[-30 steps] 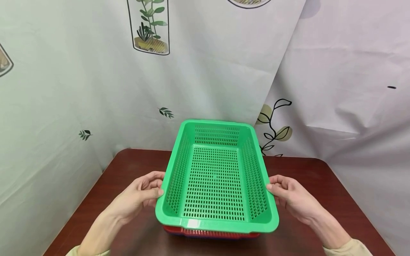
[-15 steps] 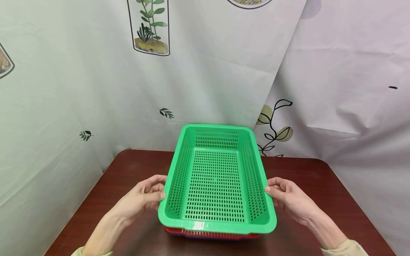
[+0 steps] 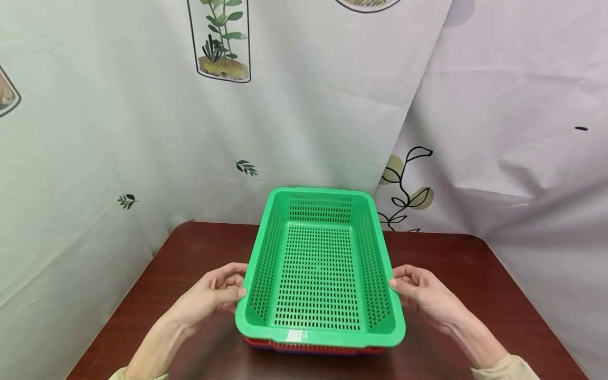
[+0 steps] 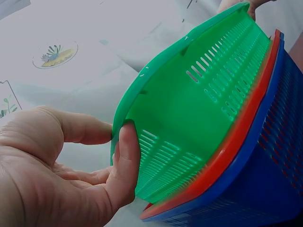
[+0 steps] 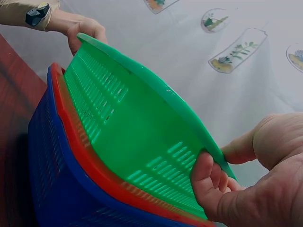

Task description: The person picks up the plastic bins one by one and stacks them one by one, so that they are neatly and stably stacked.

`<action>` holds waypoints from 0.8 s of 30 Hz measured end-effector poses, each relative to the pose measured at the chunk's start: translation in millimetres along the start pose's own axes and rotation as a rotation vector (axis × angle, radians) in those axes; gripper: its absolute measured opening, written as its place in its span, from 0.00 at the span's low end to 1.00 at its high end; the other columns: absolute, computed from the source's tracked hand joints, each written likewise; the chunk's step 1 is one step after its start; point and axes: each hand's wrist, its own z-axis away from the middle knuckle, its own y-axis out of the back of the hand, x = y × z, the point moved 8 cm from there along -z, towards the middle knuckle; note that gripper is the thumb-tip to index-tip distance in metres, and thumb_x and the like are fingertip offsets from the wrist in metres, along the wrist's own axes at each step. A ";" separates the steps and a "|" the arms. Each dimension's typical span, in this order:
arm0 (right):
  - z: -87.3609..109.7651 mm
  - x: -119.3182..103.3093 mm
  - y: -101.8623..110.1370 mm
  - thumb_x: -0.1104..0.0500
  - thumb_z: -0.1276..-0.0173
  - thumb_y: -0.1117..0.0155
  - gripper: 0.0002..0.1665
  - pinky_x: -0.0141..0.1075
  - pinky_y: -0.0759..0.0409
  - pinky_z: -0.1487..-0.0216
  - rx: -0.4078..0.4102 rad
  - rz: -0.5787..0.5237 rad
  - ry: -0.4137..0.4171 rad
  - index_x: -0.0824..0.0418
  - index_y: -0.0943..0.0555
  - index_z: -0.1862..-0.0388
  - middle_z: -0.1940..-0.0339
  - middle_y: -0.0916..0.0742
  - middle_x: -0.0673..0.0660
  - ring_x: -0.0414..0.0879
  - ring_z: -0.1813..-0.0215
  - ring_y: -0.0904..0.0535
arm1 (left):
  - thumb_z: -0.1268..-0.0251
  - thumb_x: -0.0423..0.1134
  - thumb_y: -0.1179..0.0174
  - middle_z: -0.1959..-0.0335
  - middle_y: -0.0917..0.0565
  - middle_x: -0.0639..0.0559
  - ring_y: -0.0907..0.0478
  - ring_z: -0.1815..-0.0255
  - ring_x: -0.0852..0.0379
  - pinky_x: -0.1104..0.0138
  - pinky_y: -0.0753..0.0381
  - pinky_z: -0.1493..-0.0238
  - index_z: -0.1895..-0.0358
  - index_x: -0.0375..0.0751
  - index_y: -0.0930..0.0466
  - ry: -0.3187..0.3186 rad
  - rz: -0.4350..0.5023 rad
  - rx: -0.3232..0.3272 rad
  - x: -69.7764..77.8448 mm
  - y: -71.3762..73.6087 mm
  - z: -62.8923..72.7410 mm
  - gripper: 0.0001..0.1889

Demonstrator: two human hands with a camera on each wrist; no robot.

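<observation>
A green plastic basket (image 3: pixel 318 274) with slotted walls and floor is held level between both hands. My left hand (image 3: pixel 204 301) pinches its left rim, thumb on top and fingers curled beneath. On the opposite rim, my right hand (image 3: pixel 425 295) pinches in the same way. In the left wrist view, the lower part of the green basket (image 4: pixel 180 127) sits inside a red basket (image 4: pixel 236 137), its rim raised above the red one. Nested around the red basket is a blue basket (image 5: pixel 61 175). From the head view, only thin front edges of these two show.
The stack stands on a dark red-brown wooden table (image 3: pixel 204 243) with rounded far corners. Behind it and at both sides hangs a pale cloth (image 3: pixel 309 105) printed with plants and jars, close to the table's far edge.
The green basket has come down a little, its far rim lower in the head view, with both hands still gripping it. The right hand has shifted slightly left.
</observation>
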 end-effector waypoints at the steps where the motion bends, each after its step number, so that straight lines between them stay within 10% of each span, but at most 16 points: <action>1: -0.3 1.2 0.4 0.68 0.23 0.47 0.10 0.43 0.16 0.51 0.006 0.004 -0.005 0.75 0.31 0.49 0.62 0.17 0.59 0.47 0.58 0.16 | 0.31 0.26 0.43 0.62 0.20 0.47 0.19 0.59 0.56 0.59 0.15 0.59 0.33 0.21 0.39 0.001 -0.004 0.002 -0.9 0.5 -0.1 0.26; 24: -2.4 12.4 5.0 0.63 0.26 0.41 0.15 0.31 0.23 0.70 0.110 0.189 -0.062 0.76 0.28 0.51 0.68 0.19 0.55 0.42 0.71 0.22 | 0.31 0.28 0.42 0.62 0.20 0.45 0.18 0.59 0.54 0.59 0.15 0.59 0.33 0.20 0.38 0.028 -0.041 0.014 -16.4 7.3 -2.4 0.27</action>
